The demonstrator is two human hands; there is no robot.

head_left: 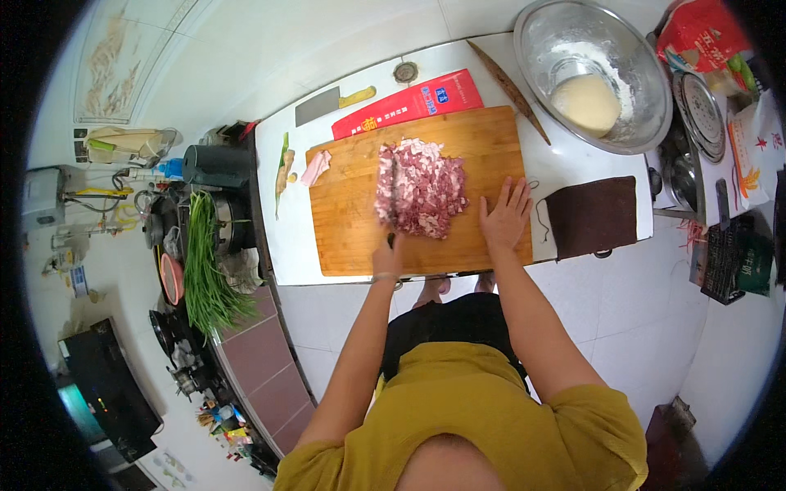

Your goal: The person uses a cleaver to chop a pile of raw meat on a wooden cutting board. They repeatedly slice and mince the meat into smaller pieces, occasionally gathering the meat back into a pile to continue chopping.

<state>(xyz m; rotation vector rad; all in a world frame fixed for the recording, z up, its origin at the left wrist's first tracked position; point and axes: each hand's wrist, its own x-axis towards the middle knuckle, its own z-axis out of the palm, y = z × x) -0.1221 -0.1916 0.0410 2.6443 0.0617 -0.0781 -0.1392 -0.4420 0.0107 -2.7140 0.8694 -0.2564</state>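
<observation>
While a white table (286, 245) filled the upper middle of the frame, a wooden cutting board (344, 221) lay across its center, reaching its lower edge. A wide metal bowl (544, 49) stood at the upper right, its inner wall dusted with white powder. At the left of the frame, beyond the table, long green stalks (205, 270) hung in a thick bundle. A long red packet (426, 100) lay along the upper edge of the board. Near the middle of the frame, the chopped meat (430, 188), pink and white, was spread in a loose heap on the board. Right of the board, a dark brown cloth (591, 217) lay on the table, while a pale round of dough (586, 105) sat inside the bowl.

Right of the heap, the right hand (505, 214) rested palm down on the board, its fingers straight and spread. Below the heap, the left hand (387, 259) was wrapped around the dark handle of a knife (394, 196), whose blurred blade stood edge-on at the meat's left side. A second knife (319, 107) with a yellowish handle lay at the upper left. Smallest was a pale pink slice (316, 168) at the board's left edge.
</observation>
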